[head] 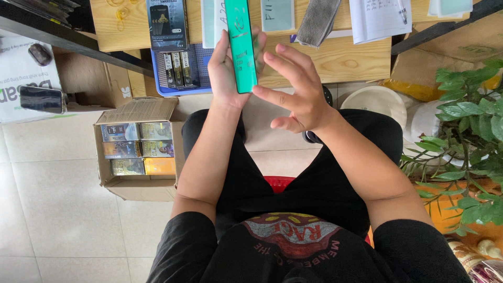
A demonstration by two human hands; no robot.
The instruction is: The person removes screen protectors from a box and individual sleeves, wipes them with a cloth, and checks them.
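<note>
My left hand (pixel 224 73) grips a long, flat teal package (pixel 240 44) upright in front of the wooden table edge (pixel 346 60). My right hand (pixel 294 89) hovers just right of the package with its fingers spread; its index finger reaches toward the package's lower end. I sit on a red stool (pixel 278 183) in black clothes, both forearms raised over my lap.
An open cardboard box (pixel 137 152) of several flat packs stands on the tiled floor at left. A blue basket (pixel 178 73) with dark packs sits under the table. White bowls (pixel 374 102) and a green plant (pixel 466 131) are at right. Papers and a grey cloth (pixel 318 21) lie on the table.
</note>
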